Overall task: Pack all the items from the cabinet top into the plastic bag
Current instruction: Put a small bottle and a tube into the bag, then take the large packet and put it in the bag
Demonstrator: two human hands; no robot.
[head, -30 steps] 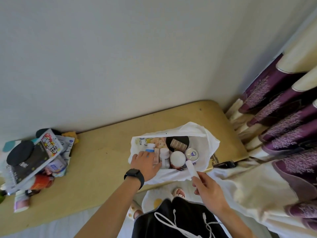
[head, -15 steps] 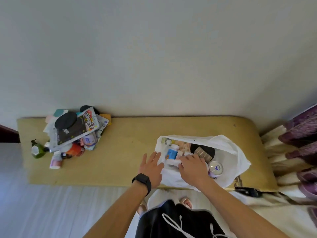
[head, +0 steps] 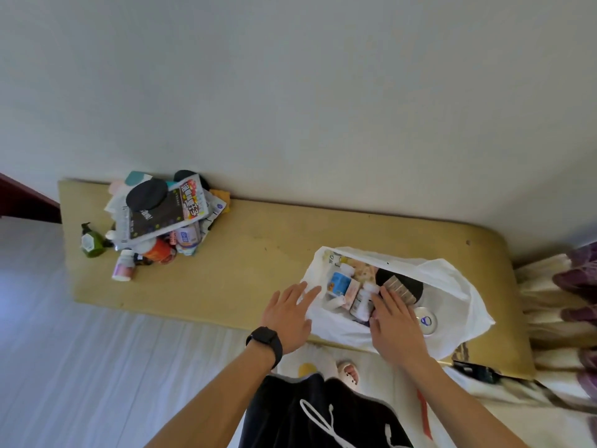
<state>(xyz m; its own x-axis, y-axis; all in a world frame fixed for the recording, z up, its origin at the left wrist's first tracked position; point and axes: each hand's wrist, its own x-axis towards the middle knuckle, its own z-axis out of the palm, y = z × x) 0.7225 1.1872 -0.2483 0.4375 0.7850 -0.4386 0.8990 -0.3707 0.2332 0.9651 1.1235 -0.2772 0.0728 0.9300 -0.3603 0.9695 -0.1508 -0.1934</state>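
Observation:
A white plastic bag lies open on the right part of the yellow cabinet top. Inside it I see a blue-labelled bottle, small white bottles, a black round item and a round tin. My left hand, with a black watch on the wrist, hovers by the bag's left edge with fingers spread. Over the bag's mouth, my right hand lies with straight fingers on the bottles. A pile of items sits at the cabinet's left end: a magazine, a black disc, bottles and a green pump bottle.
A white wall rises behind the cabinet. Purple and cream curtains hang at the right. A black object lies at the cabinet's front right corner. Below are a pale floor and my slippered foot.
My right hand went from holding a white tube at the bag's near edge to lying on the items inside. My left hand left the bag's edge. The view swung left.

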